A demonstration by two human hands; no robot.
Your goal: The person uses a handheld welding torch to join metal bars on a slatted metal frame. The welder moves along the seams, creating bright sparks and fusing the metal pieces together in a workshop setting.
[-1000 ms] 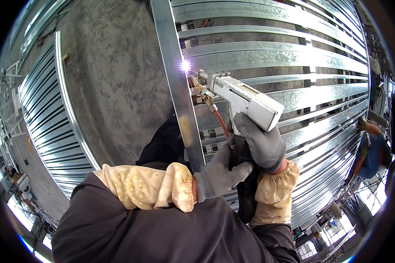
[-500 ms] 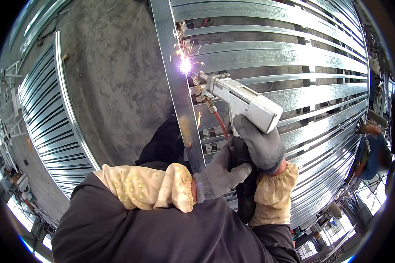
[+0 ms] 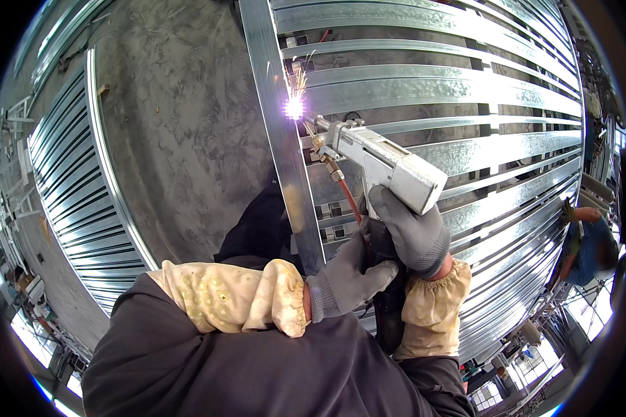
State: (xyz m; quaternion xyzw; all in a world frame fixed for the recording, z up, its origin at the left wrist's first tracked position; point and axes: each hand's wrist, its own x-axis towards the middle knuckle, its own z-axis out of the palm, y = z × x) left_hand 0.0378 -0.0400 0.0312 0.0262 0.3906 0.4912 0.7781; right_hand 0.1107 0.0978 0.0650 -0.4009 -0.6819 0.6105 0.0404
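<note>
My right hand (image 3: 413, 233), in a grey glove, is wrapped round the grip of a silver-white handheld welding gun (image 3: 389, 165). The gun's nozzle points up and left to a bright violet-white glow (image 3: 294, 108), with sparks flying upward. That glow sits at the inner edge of a long steel side rail (image 3: 263, 62), where the cross slats (image 3: 424, 87) meet it. Below the grip, my gloved left hand (image 3: 348, 279) closes round the gun's thick black cable sleeve (image 3: 389, 316). A thin red hose (image 3: 350, 198) runs from the brass fitting by the nozzle towards my hands.
Many galvanized slats stretch right from the rail, with gaps between them. Another slatted steel panel (image 3: 83, 198) lies on the concrete floor (image 3: 181, 104) at left. At the far right edge, another person (image 3: 591, 243) in blue has a gloved hand by the slats.
The sparks now rise in a tighter upward fan. My hands and the gun stay almost in place. At the far right, the other person's arm has shifted slightly towards the slats.
</note>
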